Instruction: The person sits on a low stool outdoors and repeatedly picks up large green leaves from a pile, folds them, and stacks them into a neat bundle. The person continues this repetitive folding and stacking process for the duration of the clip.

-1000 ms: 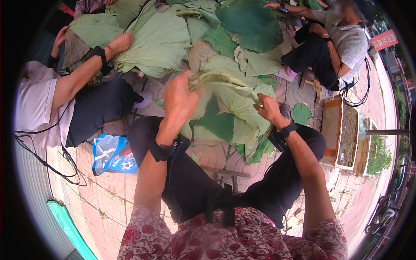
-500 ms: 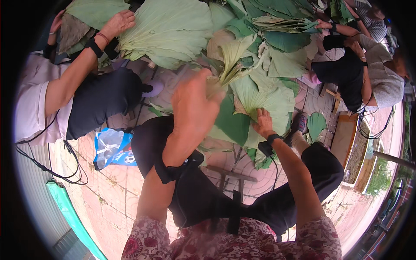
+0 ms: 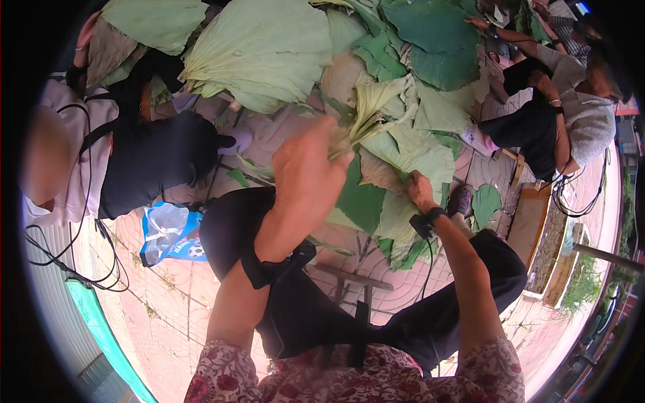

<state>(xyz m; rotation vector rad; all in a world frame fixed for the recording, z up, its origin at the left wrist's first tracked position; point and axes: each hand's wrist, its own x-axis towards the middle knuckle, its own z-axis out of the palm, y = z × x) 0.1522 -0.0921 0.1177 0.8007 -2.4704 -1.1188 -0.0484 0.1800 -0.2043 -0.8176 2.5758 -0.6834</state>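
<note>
My left hand (image 3: 310, 158) is closed around the gathered base of a bunch of pale, crumpled lotus leaves (image 3: 377, 99), which fan away to the upper right. My right hand (image 3: 421, 190), lower and to the right, has its fingers bent together at the edge of a light green lotus leaf (image 3: 430, 158). A browner leaf (image 3: 384, 173) and a dark green leaf (image 3: 361, 198) lie between the two hands. My fingertips on the left are partly hidden and slightly blurred.
Large pale leaves (image 3: 259, 54) and dark green leaves (image 3: 437, 43) spread ahead. Co-workers sit left (image 3: 151, 158) and right (image 3: 584, 127). A blue and white bag (image 3: 171, 232) lies left of my knee; a low wooden bench (image 3: 356, 274) stands between my legs. A wooden-edged planter (image 3: 547, 235) is at right.
My right hand has shifted slightly right, its fingers closing at the leaf edge. The left co-worker's near arm has drawn back from the big leaf. At far right, a held stack has left its place.
</note>
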